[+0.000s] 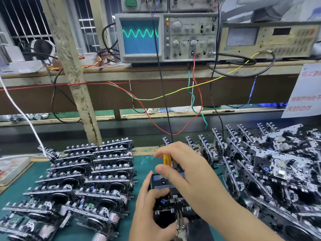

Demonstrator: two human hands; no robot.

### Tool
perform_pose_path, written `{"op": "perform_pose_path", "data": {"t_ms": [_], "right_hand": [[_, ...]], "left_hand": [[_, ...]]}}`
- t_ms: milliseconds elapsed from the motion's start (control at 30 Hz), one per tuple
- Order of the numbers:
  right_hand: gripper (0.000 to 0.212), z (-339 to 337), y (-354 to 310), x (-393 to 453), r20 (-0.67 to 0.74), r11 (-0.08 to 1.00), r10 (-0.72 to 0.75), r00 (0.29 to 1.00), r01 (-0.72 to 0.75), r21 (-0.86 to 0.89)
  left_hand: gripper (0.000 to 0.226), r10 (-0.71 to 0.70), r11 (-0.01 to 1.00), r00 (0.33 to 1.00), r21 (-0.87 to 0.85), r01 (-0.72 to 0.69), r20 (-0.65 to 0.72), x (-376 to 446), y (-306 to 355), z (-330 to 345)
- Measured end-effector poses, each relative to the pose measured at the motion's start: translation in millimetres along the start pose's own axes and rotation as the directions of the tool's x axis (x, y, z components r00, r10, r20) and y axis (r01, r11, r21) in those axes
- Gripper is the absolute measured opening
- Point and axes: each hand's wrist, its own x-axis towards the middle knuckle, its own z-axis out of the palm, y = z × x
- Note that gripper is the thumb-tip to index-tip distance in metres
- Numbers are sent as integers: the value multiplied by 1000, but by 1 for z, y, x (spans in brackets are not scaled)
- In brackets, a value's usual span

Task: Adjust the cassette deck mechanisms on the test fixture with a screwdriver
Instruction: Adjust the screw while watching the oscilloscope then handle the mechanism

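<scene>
A black cassette deck mechanism (171,200) sits on the test fixture at the lower middle of the green mat. My left hand (147,211) grips its left side, thumb lying across the top. My right hand (182,167) holds a screwdriver with a yellow handle (166,160), pointed down into the far end of the mechanism; the tip is hidden behind my fingers. A metal clip (180,226) is attached at the mechanism's near edge.
Rows of deck mechanisms (81,181) lie to the left and a large pile (271,169) to the right. On the shelf behind, an oscilloscope (140,36) shows a green sine wave. Red, green, yellow and black wires (166,108) hang down toward the fixture.
</scene>
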Motion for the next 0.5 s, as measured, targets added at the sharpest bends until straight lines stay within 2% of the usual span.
{"op": "perform_pose_path", "data": {"t_ms": [100, 200, 333, 500], "right_hand": [[26, -9, 0, -1, 65, 999, 27, 998, -29, 42], [20, -14, 0, 1, 75, 987, 86, 993, -95, 130], [11, -6, 1, -2, -17, 982, 79, 997, -75, 174], [16, 4, 8, -8, -192, 972, 136, 972, -93, 214]], "left_hand": [[66, 27, 1000, 1000, -10, -27, -2, 0, -4, -1], [66, -20, 1000, 1000, 5, 20, 11, 1, -3, 1], [68, -21, 1000, 1000, 23, 20, 9, 0, -6, 0], [74, -43, 999, 999, 15, 43, 16, 1, -6, 2]]}}
